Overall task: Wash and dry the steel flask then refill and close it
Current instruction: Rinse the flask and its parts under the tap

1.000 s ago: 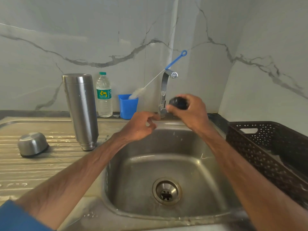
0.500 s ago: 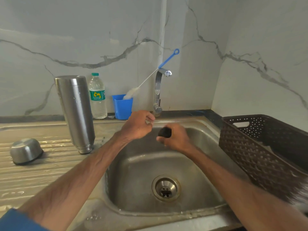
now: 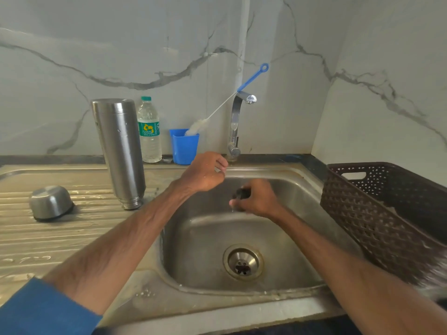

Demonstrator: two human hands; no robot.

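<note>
Black stopper [image 3: 240, 194] gripped over the sink [image 3: 302, 201]; steel flask [image 3: 118, 151] stood inverted on the desk [image 3: 72, 238].
Room is left open in the basin, hemmed at its right edge by the basket [image 3: 387, 213]. The flask, near the desk's back edge, could be knocked by the left forearm. The left hand [image 3: 205, 172] is held loosely curled and empty. The stopper could be dropped from the grasping fingers of the right hand [image 3: 261, 200].

Grey-veined marble walls [image 3: 362, 44] meet behind counter [image 3: 309, 158]
</note>
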